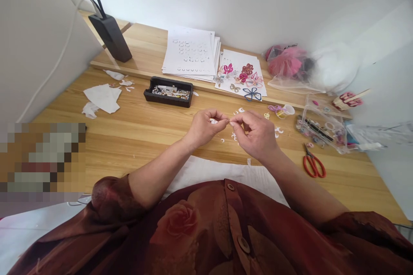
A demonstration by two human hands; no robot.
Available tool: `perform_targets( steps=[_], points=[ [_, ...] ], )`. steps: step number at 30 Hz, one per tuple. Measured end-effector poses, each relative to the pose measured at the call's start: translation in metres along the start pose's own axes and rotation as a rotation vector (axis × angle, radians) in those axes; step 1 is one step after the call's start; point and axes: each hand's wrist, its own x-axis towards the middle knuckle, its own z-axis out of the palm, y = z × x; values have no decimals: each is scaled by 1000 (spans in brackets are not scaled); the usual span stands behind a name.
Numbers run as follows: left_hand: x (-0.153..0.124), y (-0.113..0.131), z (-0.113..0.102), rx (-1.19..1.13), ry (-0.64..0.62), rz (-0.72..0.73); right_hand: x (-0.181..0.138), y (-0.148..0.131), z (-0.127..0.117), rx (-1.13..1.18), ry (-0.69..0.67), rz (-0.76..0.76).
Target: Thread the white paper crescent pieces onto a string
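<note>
My left hand [204, 128] and my right hand [255, 134] meet over the middle of the wooden table [135, 133]. Both are closed in a pinch, fingertips almost touching. Between them is a tiny white piece [213, 121], mostly hidden by the left fingers; what it is I cannot make out. Small white curled paper bits [234, 136] lie scattered on the table just beyond and under the hands.
A black tray of small beads [168, 91] sits ahead left. White sheets [191, 55] and a sheet with coloured flower shapes [242, 76] lie on the raised shelf. Red-handled scissors [312, 164] and clear bags of supplies [322, 128] are right. Torn white paper [102, 98] lies left.
</note>
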Motion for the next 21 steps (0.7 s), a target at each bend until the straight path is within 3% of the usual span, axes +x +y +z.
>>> perform_targets(
  steps=[3,11,17,21],
  points=[
    [0,1,-1,-31,-74,-14,9,3,-7,72,-25,55],
    [2,-6,-4,-183,-172,-73,24,21,-6,533,-157,421],
    [3,-5,-3,-321,-134,-99,17,22,9,919,-163,719],
    [3,-5,-2,-339,-73,-110,9,16,18,948,-88,762]
  ],
)
